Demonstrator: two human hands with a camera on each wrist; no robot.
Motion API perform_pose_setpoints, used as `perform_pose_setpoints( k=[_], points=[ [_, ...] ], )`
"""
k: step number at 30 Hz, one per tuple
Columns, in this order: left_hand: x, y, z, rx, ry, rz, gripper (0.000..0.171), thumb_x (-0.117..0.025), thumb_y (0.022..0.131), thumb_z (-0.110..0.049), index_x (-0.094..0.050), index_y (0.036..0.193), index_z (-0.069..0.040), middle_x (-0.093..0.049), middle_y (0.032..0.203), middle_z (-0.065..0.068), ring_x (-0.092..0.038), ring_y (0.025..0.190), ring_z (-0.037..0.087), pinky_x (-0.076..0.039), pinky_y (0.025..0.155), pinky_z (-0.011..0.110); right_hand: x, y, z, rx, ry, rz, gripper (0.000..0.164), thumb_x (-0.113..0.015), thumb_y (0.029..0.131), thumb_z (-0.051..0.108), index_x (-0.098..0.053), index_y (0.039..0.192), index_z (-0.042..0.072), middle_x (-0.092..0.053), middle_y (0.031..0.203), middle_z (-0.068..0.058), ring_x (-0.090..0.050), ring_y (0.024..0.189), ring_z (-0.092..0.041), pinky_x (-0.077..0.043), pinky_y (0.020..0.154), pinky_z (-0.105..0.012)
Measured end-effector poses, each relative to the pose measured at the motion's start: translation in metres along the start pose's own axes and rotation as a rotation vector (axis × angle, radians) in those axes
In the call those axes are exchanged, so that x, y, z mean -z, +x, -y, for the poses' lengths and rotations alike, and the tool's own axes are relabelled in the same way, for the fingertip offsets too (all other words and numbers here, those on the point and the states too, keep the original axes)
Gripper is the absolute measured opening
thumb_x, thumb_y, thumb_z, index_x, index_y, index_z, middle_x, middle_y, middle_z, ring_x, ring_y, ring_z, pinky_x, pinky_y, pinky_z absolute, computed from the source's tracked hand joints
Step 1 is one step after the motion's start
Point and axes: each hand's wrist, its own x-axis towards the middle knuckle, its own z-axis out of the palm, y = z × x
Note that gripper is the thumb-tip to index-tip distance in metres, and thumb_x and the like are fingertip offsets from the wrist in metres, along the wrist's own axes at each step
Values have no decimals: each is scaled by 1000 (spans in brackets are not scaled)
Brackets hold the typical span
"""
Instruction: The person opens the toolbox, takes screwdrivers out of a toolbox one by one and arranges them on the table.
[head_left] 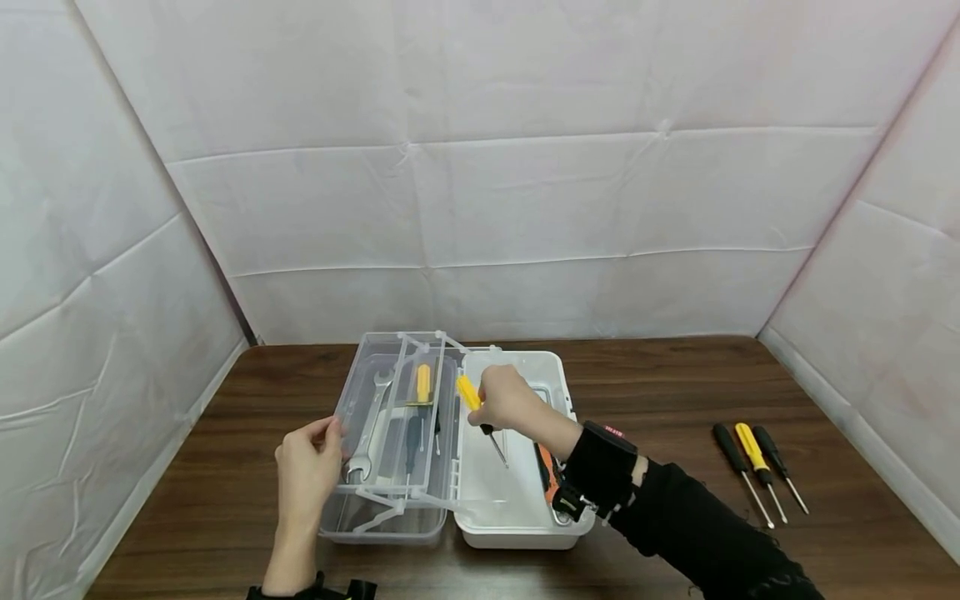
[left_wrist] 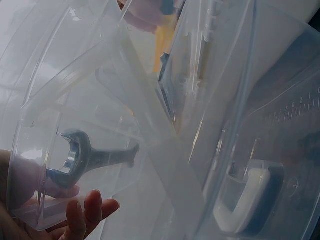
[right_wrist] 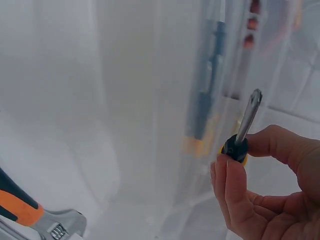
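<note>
My right hand (head_left: 512, 397) pinches a yellow-and-black screwdriver (head_left: 468, 392) over the white base of a toolbox (head_left: 491, 500). Its metal shaft (right_wrist: 247, 119) slants down toward the base, tip away from the fingers. On the other side, my left hand (head_left: 307, 467) grips the left edge of a clear plastic tray (head_left: 347, 479), thumb and fingers at its rim. Inside that tray lie an open-end wrench (head_left: 369, 429) and another yellow-handled screwdriver (head_left: 423, 383). An orange-handled adjustable wrench (right_wrist: 22, 206) lies in the base, partly hidden by my right wrist in the head view.
Three screwdrivers, two black-handled (head_left: 727, 446) (head_left: 768, 446) and one yellow-handled (head_left: 750, 446), lie on the wooden table (head_left: 645, 383) at right. White hinge arms (head_left: 420, 497) link tray and base. White cloth walls (head_left: 525, 200) stand behind and at both sides.
</note>
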Motion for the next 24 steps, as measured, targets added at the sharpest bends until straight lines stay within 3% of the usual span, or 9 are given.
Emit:
perform_pose_setpoints(
  k=[5,8,15,20,24],
  points=[
    [1,0,1,-10,0,-2,21,-51,86,-3,-63,94,12,-65,77,20,-62,52,22,-38,42,20,18,-8,-9,1,61,-68,13,-69,69,9,-59,71,1,-51,53,1,-47,40,-8,-38,45,-20],
    [2,1,1,2,0,6,22,-50,87,-4,-63,94,12,-65,78,21,-63,54,25,-38,42,21,27,-15,-20,2,74,-102,21,-69,69,9,-61,85,-3,-59,64,-5,-52,46,-10,-43,49,-23],
    [4,1,0,20,14,8,23,-50,87,-5,-63,95,11,-66,78,20,-62,51,18,-39,43,21,40,-38,-62,-52,141,-149,24,-67,72,10,-55,89,-3,-55,72,-7,-52,51,-12,-44,47,-26],
    [4,1,-1,29,15,17,23,-49,87,-5,-62,96,12,-65,80,20,-62,52,19,-39,43,21,39,-59,-96,-140,177,-184,24,-65,72,9,-54,89,-4,-53,72,-7,-50,56,-14,-44,49,-27],
    [3,1,-1,28,12,25,23,-49,87,-5,-62,97,12,-65,81,21,-63,53,21,-39,43,21,34,-72,-122,-205,141,-205,26,-66,72,9,-54,91,-6,-54,74,-9,-51,58,-16,-43,49,-29]
  ],
)
